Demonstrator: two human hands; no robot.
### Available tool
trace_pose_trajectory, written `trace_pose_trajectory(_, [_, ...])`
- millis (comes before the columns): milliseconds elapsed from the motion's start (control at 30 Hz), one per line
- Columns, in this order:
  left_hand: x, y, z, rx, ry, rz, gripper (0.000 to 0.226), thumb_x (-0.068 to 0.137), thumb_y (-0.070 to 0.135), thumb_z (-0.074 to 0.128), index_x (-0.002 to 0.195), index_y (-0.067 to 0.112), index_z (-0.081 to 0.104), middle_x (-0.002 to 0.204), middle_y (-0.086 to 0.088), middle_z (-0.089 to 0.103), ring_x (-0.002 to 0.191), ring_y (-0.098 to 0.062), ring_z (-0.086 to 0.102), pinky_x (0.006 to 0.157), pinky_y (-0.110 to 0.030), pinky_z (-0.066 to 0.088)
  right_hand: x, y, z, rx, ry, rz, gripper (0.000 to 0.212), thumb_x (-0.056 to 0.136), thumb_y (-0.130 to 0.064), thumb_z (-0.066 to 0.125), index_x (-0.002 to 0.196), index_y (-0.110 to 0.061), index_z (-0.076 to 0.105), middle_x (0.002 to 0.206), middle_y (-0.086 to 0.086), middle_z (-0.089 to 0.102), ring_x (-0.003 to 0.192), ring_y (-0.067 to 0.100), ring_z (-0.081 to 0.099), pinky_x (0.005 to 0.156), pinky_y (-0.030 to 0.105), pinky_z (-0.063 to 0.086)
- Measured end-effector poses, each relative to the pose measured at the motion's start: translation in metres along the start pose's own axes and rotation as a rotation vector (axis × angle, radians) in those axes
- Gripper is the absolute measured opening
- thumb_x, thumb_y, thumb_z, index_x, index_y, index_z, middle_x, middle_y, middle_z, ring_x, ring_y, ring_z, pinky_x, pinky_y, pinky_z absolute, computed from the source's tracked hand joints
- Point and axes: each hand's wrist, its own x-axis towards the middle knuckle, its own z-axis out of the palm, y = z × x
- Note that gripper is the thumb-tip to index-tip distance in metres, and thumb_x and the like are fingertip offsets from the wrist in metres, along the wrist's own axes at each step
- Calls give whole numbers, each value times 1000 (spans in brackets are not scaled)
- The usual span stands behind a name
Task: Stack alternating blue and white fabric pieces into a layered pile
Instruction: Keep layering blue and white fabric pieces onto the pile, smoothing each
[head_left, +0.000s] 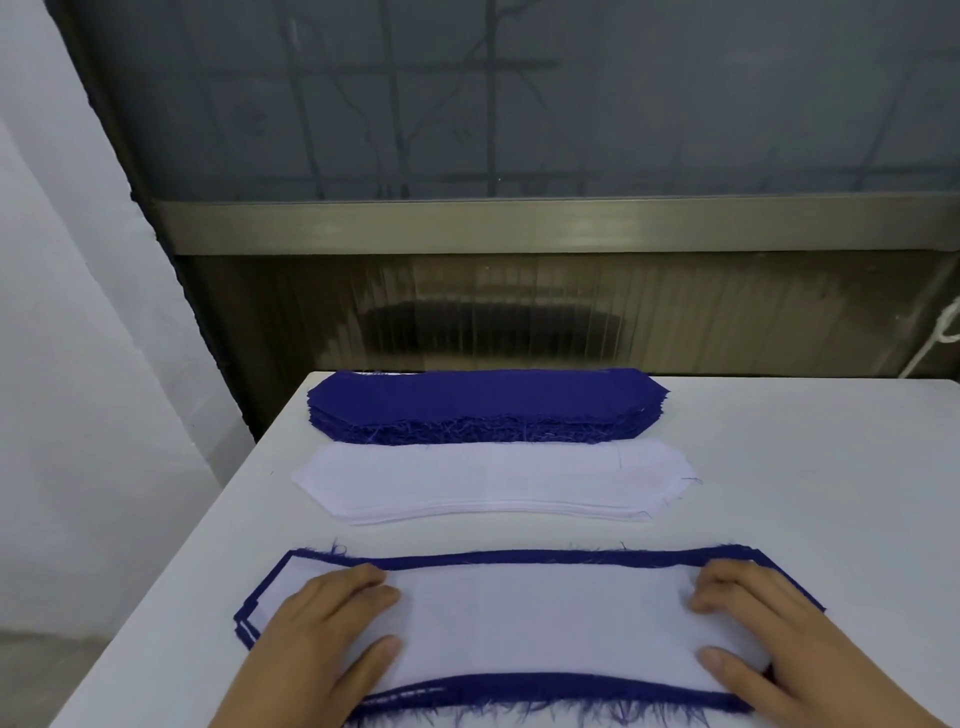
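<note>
A stack of blue fabric pieces (485, 405) with frayed edges lies at the far side of the white table (805, 467). Just in front of it sits a thinner stack of white pieces (493, 480). Nearest me is the layered pile (540, 623): a white piece on top, with blue edges showing all around it. My left hand (322, 639) rests flat on the pile's left part, fingers spread. My right hand (769, 629) rests flat on its right part. Neither hand grips anything.
The table's left edge runs diagonally from the near left up to the far corner by the blue stack. Behind the table stands a dark ribbed panel and a metal ledge (519, 223) under a window. A white wall is on the left.
</note>
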Motion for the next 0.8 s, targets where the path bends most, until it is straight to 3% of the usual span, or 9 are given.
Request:
trace_pose_trajectory(133, [-2, -21, -11, 97, 62, -25, 60, 94, 59, 29, 89, 22, 76, 101, 11, 67, 92, -1, 51, 84, -12, 38, 4, 11, -9, -38, 28, 4, 26, 71, -40, 59, 96, -40, 54, 109, -26, 47, 99, -9, 46, 84, 8, 36])
trace_pose_trajectory(200, [5, -26, -22, 138, 46, -58, 34, 83, 41, 46, 78, 21, 73, 89, 16, 63, 75, -2, 49, 65, -22, 47, 9, 17, -17, -84, -15, 28, 31, 62, -28, 67, 88, -38, 54, 100, -23, 50, 89, -6, 47, 77, 14, 38])
trace_pose_trajectory(267, [18, -23, -30, 195, 20, -138, 5, 68, 20, 63, 63, 19, 65, 75, 16, 55, 60, -9, 49, 45, -28, 46, 20, 20, -21, -132, -25, 18, 37, 57, -17, 69, 81, -38, 51, 90, -21, 51, 77, -4, 46, 70, 17, 38])
trace_pose_trajectory(300, [27, -19, -31, 191, -11, -204, 14, 65, 11, 72, 60, 20, 62, 70, 14, 53, 56, -11, 50, 42, -28, 44, 27, 21, -22, -139, -13, 23, 34, 60, -15, 68, 79, -37, 51, 86, -22, 51, 75, -3, 46, 69, 17, 38])
trace_pose_trajectory(367, [52, -3, -28, 131, -56, -287, 20, 70, 11, 76, 66, 25, 61, 72, 14, 55, 60, -8, 49, 49, -20, 40, 47, 19, -21, -80, 31, 69, 24, 75, -16, 66, 78, -36, 53, 84, -23, 53, 78, -1, 50, 71, 15, 39])
trace_pose_trajectory(433, [83, 11, -15, 101, -53, -254, 8, 85, 25, 65, 84, 32, 63, 87, 19, 56, 73, -3, 50, 62, -11, 35, 75, 17, -15, 8, 72, 98, 16, 85, -20, 62, 83, -35, 57, 87, -24, 56, 87, -1, 52, 72, 10, 39])
trace_pose_trajectory(500, [111, 22, 4, 43, -6, -206, 11, 92, 32, 56, 101, 34, 62, 98, 21, 54, 86, -2, 51, 72, -8, 33, 109, 16, -6, 28, 63, 99, 11, 91, -25, 57, 89, -35, 57, 93, -23, 56, 92, -3, 52, 72, 8, 39])
trace_pose_trajectory(667, [170, 21, 44, -29, 29, -148, 30, 96, 27, 50, 125, 27, 57, 124, 15, 55, 108, -3, 49, 88, -10, 32, 187, 28, 17, 55, 97, 170, 15, 96, -22, 52, 109, -25, 59, 105, -14, 55, 94, 3, 51, 78, 13, 38])
trace_pose_trajectory(800, [208, 12, 64, -79, 0, -140, 37, 99, 25, 47, 136, 23, 50, 137, 9, 50, 124, -8, 45, 100, -16, 32, 223, 44, 29, 95, 79, 246, 17, 96, -22, 54, 111, -21, 60, 109, -10, 54, 103, 9, 50, 86, 20, 41])
